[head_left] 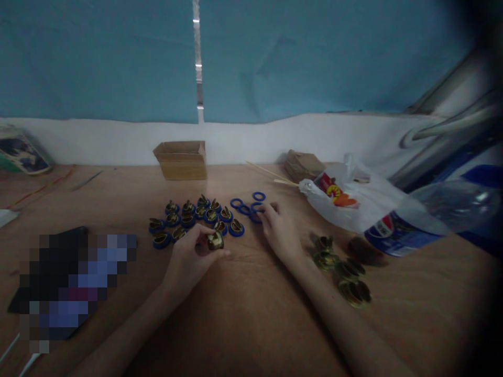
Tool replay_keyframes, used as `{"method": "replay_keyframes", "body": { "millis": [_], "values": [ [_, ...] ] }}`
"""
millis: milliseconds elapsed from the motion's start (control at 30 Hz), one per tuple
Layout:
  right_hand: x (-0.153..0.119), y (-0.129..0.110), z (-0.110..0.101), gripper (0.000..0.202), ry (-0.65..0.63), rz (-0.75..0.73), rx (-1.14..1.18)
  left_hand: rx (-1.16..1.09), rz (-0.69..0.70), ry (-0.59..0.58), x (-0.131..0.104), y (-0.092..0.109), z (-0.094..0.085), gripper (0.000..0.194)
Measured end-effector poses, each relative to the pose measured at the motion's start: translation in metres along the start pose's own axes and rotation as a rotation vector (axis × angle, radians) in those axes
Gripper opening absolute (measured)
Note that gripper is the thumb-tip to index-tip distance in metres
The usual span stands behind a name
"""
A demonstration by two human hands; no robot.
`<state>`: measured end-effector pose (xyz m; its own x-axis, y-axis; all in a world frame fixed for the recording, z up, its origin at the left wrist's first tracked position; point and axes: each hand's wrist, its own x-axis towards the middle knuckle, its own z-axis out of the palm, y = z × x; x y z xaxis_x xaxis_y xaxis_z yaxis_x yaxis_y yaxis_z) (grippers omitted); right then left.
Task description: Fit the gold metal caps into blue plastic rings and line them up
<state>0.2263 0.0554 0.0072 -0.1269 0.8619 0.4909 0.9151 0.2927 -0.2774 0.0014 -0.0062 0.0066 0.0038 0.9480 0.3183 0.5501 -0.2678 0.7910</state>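
Note:
Between the thumb and fingers of my left hand [192, 254] is a small shiny gold metal cap [216, 240] with no blue ring visible on it. The fingertips of my right hand [280, 230] close on the edge of a blue ring [256, 215] lying on the table. Beside it are several more loose blue rings [236, 203], some touching or overlapping. Just beyond my left hand stand several gold caps seated in blue rings [187, 218], their lids tilted up. Several gold caps without rings [354, 292] lie to the right of my right forearm, slightly blurred.
An open cardboard box [183, 161] stands by the wall. At right are a crumpled brown packet [303, 165], a white plastic bag [369, 196] and a tilted plastic bottle [408, 230]. A dark flat object [51, 267], partly pixelated, lies at left on the wooden table [243, 324].

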Motion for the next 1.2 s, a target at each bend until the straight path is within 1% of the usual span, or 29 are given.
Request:
{"method": "replay_keyframes", "body": {
  "millis": [67,133,200,300,333,400,500,567,633,700,900,1033,1100,1200],
  "values": [
    [0.001,-0.002,-0.003,0.018,0.043,-0.004,0.095,-0.058,0.01,-0.013,0.0,0.001,0.001,0.035],
    [0.001,-0.005,-0.006,0.018,0.087,0.003,0.224,-0.164,0.002,-0.032,0.0,0.002,0.003,0.033],
    [0.0,-0.011,-0.009,0.018,0.115,0.041,0.365,-0.299,-0.046,-0.057,0.001,0.003,0.005,0.032],
    [-0.005,-0.025,-0.015,0.023,0.113,0.129,0.533,-0.462,-0.154,-0.089,0.002,0.006,0.007,0.034],
    [-0.008,-0.031,-0.017,0.025,0.095,0.147,0.594,-0.486,-0.185,-0.093,0.002,0.007,0.007,0.035],
    [-0.013,-0.043,-0.02,0.027,0.003,0.16,0.778,-0.497,-0.215,-0.089,0.003,0.009,0.008,0.038],
    [-0.022,-0.061,-0.02,0.022,-0.173,0.181,1.097,-0.523,-0.212,-0.107,0.003,0.01,0.008,0.04],
    [-0.027,-0.07,-0.017,0.02,-0.262,0.187,1.22,-0.559,-0.2,-0.132,0.003,0.011,0.008,0.037],
    [-0.031,-0.075,-0.013,0.019,-0.319,0.191,1.253,-0.586,-0.189,-0.157,0.002,0.011,0.009,0.033],
    [-0.034,-0.076,-0.009,0.017,-0.324,0.195,1.232,-0.612,-0.184,-0.17,0.001,0.01,0.01,0.031],
    [-0.037,-0.069,0.0,0.016,-0.231,0.164,1.105,-0.704,-0.243,-0.196,-0.003,0.008,0.015,0.033],
    [-0.036,-0.067,0.002,0.016,-0.183,0.184,1.078,-0.774,-0.286,-0.211,-0.001,0.009,0.013,0.033],
    [-0.035,-0.067,0.002,0.017,-0.173,0.197,1.068,-0.82,-0.303,-0.241,0.0,0.01,0.01,0.037],
    [-0.034,-0.066,0.0,0.017,-0.159,0.209,1.053,-0.91,-0.313,-0.299,0.002,0.012,0.004,0.048]
  ]
}}
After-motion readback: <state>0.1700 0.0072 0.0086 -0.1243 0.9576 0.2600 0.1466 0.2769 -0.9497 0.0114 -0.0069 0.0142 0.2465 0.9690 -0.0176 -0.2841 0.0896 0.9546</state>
